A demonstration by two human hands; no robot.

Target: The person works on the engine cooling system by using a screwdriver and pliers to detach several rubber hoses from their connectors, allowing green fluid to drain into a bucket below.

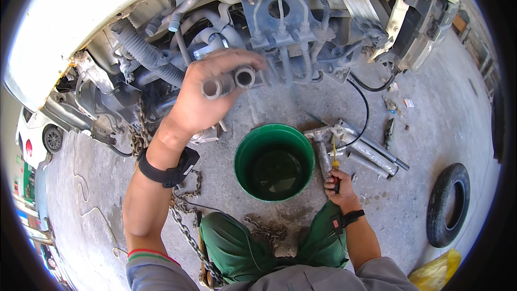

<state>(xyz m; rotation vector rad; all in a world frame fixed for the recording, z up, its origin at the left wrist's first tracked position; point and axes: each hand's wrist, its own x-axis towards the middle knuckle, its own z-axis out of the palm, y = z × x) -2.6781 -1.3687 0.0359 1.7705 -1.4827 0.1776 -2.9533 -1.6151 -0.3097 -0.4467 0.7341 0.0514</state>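
Note:
My left hand [207, 89] is raised beneath the vehicle's open front, its fingers closed round a dusty grey hose [245, 77]. Two round open ends show at the grip; whether they belong to one bent hose or two pieces, I cannot tell. Down at the right, near my knee, my right hand [340, 187] is wrapped round a screwdriver [336, 166] with a yellow and dark handle, its thin shaft pointing away from me. Between the hands, a round green bucket [241, 175] stands on the floor with dark liquid in its bottom.
Grey pipes and a bracket [285, 16] hang overhead, with a ribbed hose [148, 51] at left. A metal jack-like tool [369, 156] lies right of the bucket. Chains [191, 231] lie by my left leg. A tyre [448, 205] and yellow plastic [437, 270] are at right.

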